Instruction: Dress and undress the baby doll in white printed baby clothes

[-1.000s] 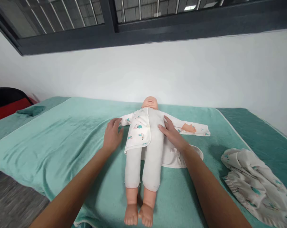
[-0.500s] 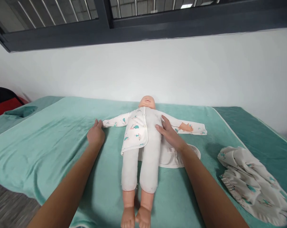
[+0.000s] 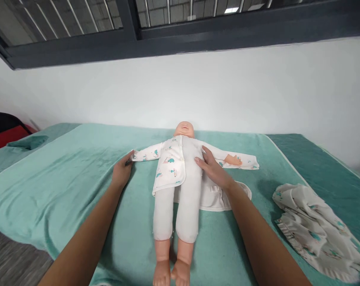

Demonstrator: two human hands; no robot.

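Head view: jacket (image 3: 168,174) half on, one sleeve (image 3: 148,153) worn, other sleeve (image 3: 251,162) flat beneath an uncovered arm (image 3: 218,151).
I see the doll (image 3: 188,206) on the green blanket (image 3: 78,178), left hand (image 3: 122,171) pinching the worn cuff (image 3: 136,156), right hand (image 3: 214,170) on its torso (image 3: 193,153), fingers apart.

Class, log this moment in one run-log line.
Doll: face up | Left hand: holding sleeve cuff | Right hand: against doll's torso | Jacket: one side on, other spread beneath | Crumpled garment: on green blanket
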